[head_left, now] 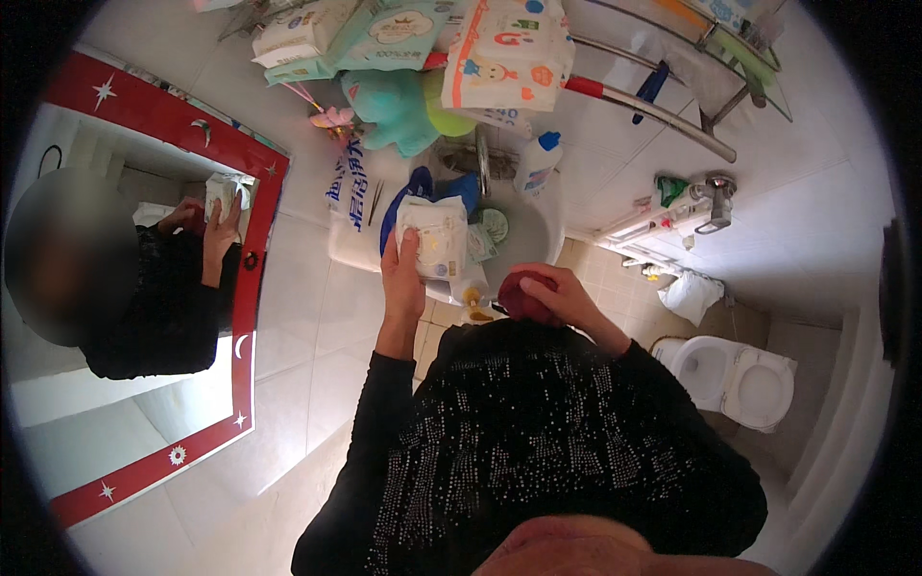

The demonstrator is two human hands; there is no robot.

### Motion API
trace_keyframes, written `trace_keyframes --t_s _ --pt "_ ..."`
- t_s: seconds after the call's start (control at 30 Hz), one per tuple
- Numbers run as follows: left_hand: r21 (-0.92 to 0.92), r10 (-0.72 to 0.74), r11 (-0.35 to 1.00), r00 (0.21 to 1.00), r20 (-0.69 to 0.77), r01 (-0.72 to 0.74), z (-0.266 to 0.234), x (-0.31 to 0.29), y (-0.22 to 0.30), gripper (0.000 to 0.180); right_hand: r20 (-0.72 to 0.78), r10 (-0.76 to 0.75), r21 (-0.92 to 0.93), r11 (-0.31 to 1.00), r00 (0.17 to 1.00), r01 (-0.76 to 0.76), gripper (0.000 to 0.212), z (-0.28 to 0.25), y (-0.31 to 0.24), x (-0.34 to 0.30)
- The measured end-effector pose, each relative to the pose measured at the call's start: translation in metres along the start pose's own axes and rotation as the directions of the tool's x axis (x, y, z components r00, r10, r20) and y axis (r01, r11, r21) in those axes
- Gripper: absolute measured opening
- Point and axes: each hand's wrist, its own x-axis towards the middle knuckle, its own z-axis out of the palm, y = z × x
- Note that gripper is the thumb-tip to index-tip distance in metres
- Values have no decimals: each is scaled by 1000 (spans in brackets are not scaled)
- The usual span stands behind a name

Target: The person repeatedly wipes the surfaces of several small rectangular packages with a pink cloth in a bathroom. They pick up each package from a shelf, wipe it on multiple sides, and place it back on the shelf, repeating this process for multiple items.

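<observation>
My left hand (404, 274) grips a soft white package (437, 238) by its near left side, with the thumb lying on top. It is held over the front part of a white washbasin (545, 223). To the right, close to my body, my right hand (565, 300) is closed round a bunched dark red cloth (523, 296). A yellow-topped pump bottle (473, 298) shows between the two hands. Behind the white package are a dark blue item (416, 187), whose kind is unclear, and a pale green packet (492, 230) in the basin.
A tap (482, 163) stands at the basin's back, beside a white bottle with a blue cap (536, 165). Several packages (509, 58) and a teal plush-like thing (392, 110) sit above. At right are a metal rail (663, 120) and a toilet (706, 370); a red-framed mirror (245, 278) is at left.
</observation>
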Motion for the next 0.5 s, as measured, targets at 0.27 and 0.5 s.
trace_keyframes --t_s 0.27,0.5 --pt "-270 -310 899 937 163 344 61 -25 -13 42 49 -791 -682 420 610 599 33 31 -71 37" --pt "-252 -353 847 850 391 468 53 -36 -11 50 -345 -179 317 902 921 294 29 -8 -75 71"
